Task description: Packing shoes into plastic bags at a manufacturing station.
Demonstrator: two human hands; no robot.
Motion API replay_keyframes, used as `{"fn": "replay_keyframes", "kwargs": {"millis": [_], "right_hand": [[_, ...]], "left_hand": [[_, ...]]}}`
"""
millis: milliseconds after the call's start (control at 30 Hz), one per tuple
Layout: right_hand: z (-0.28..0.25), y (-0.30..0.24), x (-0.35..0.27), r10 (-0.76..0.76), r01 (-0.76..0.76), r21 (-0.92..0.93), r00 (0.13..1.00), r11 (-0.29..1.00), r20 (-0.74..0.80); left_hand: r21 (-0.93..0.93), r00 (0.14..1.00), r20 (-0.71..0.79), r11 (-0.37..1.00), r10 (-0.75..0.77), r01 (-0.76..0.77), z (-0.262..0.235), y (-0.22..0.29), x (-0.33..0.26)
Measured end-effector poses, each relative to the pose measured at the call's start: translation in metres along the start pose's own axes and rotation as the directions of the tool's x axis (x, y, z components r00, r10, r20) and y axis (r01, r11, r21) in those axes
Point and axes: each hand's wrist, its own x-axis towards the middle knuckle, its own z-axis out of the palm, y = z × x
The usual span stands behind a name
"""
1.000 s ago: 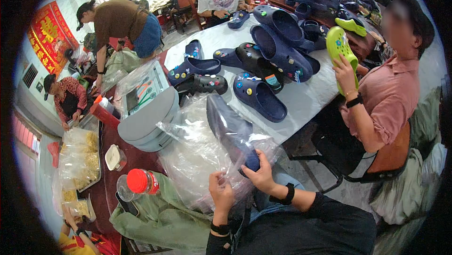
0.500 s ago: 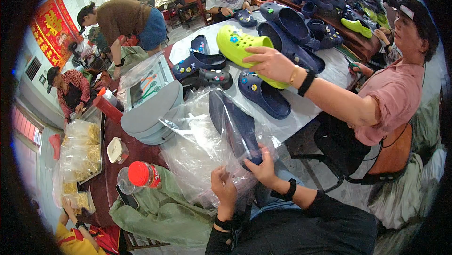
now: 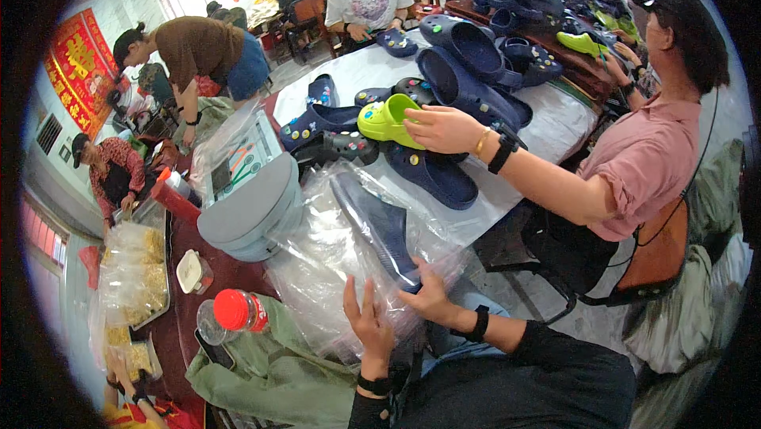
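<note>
A dark navy clog (image 3: 371,221) lies inside or under a clear plastic bag (image 3: 305,270) in front of me, tilted along the bag. My right hand (image 3: 432,296) is closed round its near end, thumb and fingers pressed together there. Just left of it, my left hand (image 3: 369,324) is raised over the bag with its fingers spread and holds nothing. Beyond the bag, a co-worker's hand (image 3: 445,129) grips a lime-green clog (image 3: 387,120) with colourful charms above other navy clogs (image 3: 434,178).
A grey rounded case (image 3: 250,207) stands left of the bag. Nearer me are a red-lidded jar (image 3: 231,312), a small white-lidded tub (image 3: 193,272) and green cloth (image 3: 277,373). Bags of small yellowish pieces (image 3: 139,262) fill a tray at far left. A co-worker (image 3: 646,143) sits at right.
My left hand has come off the bag and its fingers have spread. My right hand still grips the clog. The co-worker's lime-green clog has moved lower and turned.
</note>
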Motion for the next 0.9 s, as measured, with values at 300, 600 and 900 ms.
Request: {"fn": "replay_keyframes", "kwargs": {"millis": [300, 600, 900], "right_hand": [[-0.005, -0.006, 0.036, 0.091, -0.094, 0.162, 0.996, 0.982, 0.022], [0.0, -0.001, 0.039, 0.015, 0.011, 0.258, 0.995, 0.966, -0.098], [0.004, 0.006, 0.061, -0.045, 0.042, 0.203, 0.999, 0.978, 0.006]], "left_hand": [[-0.126, 0.997, 0.018, 0.989, 0.082, -0.079, -0.002, -0.019, -0.027], [-0.115, 0.968, 0.0, 0.961, -0.251, 0.25, 0.004, -0.024, -0.03], [-0.135, 0.972, 0.086, 0.964, -0.217, 0.227, 0.011, -0.027, -0.029]]}}
